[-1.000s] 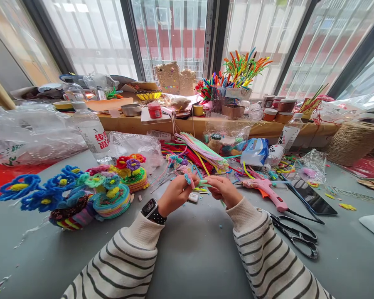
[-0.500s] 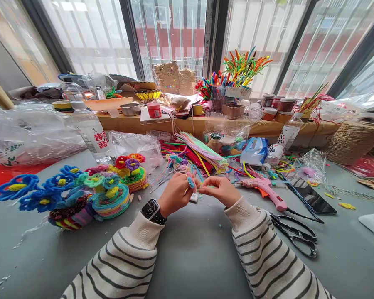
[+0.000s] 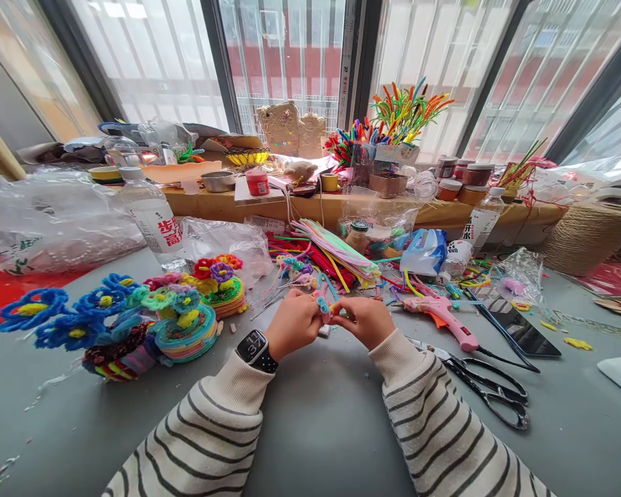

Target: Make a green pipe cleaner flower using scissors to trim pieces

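Observation:
My left hand [image 3: 296, 321] is closed on a small pink-and-blue pipe-cleaner flower [image 3: 323, 304], held up over the middle of the table. Close against it, my right hand [image 3: 363, 321] pinches at the flower's right side, where a bit of yellow shows between the fingers. Its exact grip is partly hidden. Behind the hands lies a bundle of pastel pipe cleaners [image 3: 336, 250]. Finished pipe-cleaner flower pots stand to the left: blue flowers [image 3: 76, 334] in a striped pot, and a pastel round pot [image 3: 186, 337].
Right of my hands lie a pink glue gun [image 3: 448, 321], black-handled scissors [image 3: 491, 386] and a phone [image 3: 522, 331]. A water bottle [image 3: 152, 214] and plastic bags [image 3: 56, 221] stand at the left. Behind, a ledge [image 3: 212, 206] carries jars and more pipe cleaners. A twine spool [image 3: 584, 235] sits far right.
My right hand has moved slightly left, nearer to my left hand, and its fingers have curled in. The flower now faces more upright between the hands. More of the scissors shows.

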A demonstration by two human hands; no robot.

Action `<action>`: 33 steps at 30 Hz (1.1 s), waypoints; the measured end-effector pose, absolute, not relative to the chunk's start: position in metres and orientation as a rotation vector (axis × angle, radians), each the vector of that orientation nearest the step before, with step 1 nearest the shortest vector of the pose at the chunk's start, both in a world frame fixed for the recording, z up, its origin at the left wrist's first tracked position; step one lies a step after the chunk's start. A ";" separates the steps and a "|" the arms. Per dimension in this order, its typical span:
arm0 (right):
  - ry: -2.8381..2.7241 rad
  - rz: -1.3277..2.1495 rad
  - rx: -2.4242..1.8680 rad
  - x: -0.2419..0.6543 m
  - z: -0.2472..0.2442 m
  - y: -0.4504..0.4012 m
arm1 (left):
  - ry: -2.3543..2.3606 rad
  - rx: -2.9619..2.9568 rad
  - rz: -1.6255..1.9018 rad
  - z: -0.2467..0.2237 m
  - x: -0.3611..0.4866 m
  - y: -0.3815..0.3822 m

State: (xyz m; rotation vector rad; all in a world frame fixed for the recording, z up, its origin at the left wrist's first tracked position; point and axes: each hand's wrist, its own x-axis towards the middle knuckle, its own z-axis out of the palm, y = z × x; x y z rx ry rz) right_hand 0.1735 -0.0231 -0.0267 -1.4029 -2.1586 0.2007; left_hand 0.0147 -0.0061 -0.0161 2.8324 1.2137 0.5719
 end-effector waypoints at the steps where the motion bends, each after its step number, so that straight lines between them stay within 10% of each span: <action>1: -2.158 0.183 -1.418 0.173 -0.026 -0.023 | 1.235 2.781 0.564 -0.017 0.015 -0.005; 13: -1.452 0.744 -1.228 0.181 -0.022 -0.020 | 1.062 1.515 1.387 -0.004 0.011 -0.001; 24: -0.970 2.057 -0.639 0.165 -0.029 -0.025 | 0.616 1.314 1.006 -0.002 0.015 -0.011; 33: -1.115 1.810 -0.805 0.157 -0.028 -0.028 | 0.727 1.297 1.105 -0.005 0.016 -0.009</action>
